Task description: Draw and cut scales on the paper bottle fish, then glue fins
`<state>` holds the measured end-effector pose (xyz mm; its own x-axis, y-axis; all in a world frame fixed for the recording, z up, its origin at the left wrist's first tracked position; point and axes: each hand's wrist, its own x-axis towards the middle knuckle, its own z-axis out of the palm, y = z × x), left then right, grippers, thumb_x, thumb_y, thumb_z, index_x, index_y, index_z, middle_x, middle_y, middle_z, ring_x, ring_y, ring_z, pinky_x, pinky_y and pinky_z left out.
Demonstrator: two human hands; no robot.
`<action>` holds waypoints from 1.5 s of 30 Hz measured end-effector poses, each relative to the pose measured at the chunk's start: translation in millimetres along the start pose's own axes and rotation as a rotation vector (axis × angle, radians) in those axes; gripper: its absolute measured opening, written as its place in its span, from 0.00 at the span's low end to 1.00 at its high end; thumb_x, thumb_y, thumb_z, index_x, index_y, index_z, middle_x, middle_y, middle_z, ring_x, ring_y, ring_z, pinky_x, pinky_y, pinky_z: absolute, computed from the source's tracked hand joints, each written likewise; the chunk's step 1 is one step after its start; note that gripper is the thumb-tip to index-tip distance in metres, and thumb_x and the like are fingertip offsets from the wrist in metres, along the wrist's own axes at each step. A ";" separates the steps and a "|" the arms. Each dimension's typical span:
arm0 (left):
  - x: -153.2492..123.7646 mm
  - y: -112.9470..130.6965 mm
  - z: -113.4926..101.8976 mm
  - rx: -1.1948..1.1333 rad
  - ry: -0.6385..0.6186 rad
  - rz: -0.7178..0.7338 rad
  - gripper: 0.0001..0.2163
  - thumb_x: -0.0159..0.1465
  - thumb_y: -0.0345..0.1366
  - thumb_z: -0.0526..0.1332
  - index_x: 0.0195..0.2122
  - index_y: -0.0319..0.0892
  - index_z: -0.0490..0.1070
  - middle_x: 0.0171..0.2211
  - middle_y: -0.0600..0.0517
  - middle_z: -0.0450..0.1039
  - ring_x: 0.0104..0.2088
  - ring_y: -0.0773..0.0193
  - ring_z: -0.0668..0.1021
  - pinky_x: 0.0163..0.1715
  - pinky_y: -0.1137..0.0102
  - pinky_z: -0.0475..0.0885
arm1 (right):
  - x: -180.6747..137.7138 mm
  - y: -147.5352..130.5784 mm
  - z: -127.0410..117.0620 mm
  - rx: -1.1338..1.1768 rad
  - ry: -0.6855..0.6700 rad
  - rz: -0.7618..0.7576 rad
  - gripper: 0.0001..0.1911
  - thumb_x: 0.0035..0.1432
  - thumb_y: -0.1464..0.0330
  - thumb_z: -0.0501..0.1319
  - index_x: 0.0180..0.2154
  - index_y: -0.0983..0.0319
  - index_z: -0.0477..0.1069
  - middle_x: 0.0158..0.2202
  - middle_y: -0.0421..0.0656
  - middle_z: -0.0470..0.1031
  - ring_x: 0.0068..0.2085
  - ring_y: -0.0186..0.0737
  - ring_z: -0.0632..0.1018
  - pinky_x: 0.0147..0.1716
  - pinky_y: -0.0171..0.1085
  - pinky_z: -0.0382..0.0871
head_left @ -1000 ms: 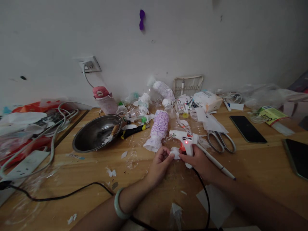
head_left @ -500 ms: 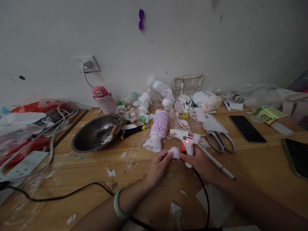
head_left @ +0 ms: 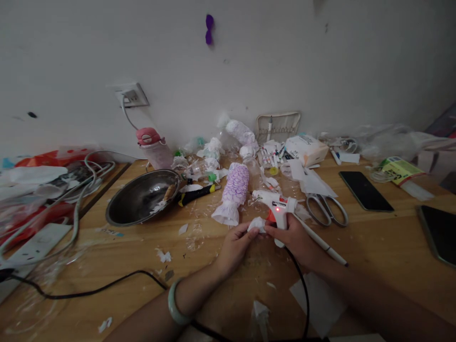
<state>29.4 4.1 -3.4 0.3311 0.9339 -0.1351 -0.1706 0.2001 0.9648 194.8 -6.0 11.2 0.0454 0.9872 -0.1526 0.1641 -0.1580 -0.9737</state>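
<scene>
Paper scrap [head_left: 257, 224] lifted slightly, both hands [head_left: 235, 247] still pinching.

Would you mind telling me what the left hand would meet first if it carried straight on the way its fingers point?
Probably the small crumpled white paper piece its fingers already touch, then the white-and-orange glue gun; depth is uncertain.

A small crumpled white paper scrap [head_left: 257, 224] is pinched between fingertips of both hands, just in front of the glue gun [head_left: 276, 209]. The glue gun is white with an orange trigger and a lit red lamp; its nozzle points away from the scrap, its black cord trailing behind it.
</scene>
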 end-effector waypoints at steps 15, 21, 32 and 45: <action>0.9 3.5 1.5 -0.002 0.049 0.007 0.15 0.53 0.50 0.67 0.30 0.42 0.77 0.24 0.52 0.77 0.30 0.59 0.76 0.40 0.67 0.69 | -1.0 -1.9 1.7 -0.003 0.082 0.001 0.18 0.48 0.52 0.63 0.28 0.60 0.66 0.26 0.41 0.73 0.30 0.41 0.73 0.32 0.39 0.67; 4.4 1.4 -3.3 -0.006 0.196 0.099 0.17 0.53 0.52 0.66 0.33 0.42 0.75 0.26 0.53 0.78 0.33 0.59 0.77 0.42 0.66 0.69 | -2.7 -18.2 -2.6 0.086 0.033 -0.007 0.20 0.45 0.48 0.63 0.26 0.59 0.67 0.20 0.38 0.68 0.23 0.38 0.69 0.23 0.37 0.62; 7.5 0.4 -5.4 -0.044 0.337 0.172 0.15 0.56 0.50 0.65 0.33 0.42 0.73 0.28 0.52 0.79 0.34 0.60 0.79 0.43 0.66 0.70 | 7.5 -17.0 -30.5 0.223 -0.109 -0.043 0.20 0.44 0.50 0.66 0.28 0.60 0.72 0.19 0.39 0.71 0.16 0.32 0.66 0.16 0.35 0.60; 8.3 -2.9 -6.3 -0.025 0.322 0.199 0.14 0.56 0.49 0.65 0.32 0.43 0.74 0.29 0.53 0.77 0.34 0.60 0.77 0.40 0.68 0.70 | 2.0 -27.4 -28.8 0.093 -0.145 0.053 0.16 0.37 0.55 0.67 0.23 0.59 0.70 0.17 0.38 0.70 0.13 0.31 0.65 0.12 0.35 0.58</action>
<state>26.7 13.2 -8.7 -0.0191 0.9997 -0.0133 -0.2258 0.0086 0.9741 218.8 -0.3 42.5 -0.0926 0.9709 -0.2207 0.0730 -0.2144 -0.9740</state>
